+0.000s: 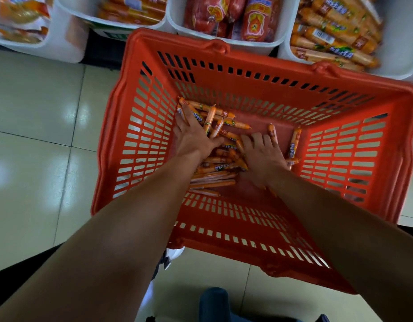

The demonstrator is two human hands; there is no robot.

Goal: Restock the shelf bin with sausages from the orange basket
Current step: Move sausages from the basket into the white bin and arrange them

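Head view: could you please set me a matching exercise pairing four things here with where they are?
1 left hand
2 right hand
3 red sausages
4 orange basket

a in the white bin, top centre
b on the sausage pile, left part
c around both hands
d on the pile's right part

Pairs: 1-b; 2-d; 3-a; 4-c

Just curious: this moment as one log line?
left hand: flat on thin orange-wrapped sausages | right hand: curled over sausages | where: slotted orange plastic basket
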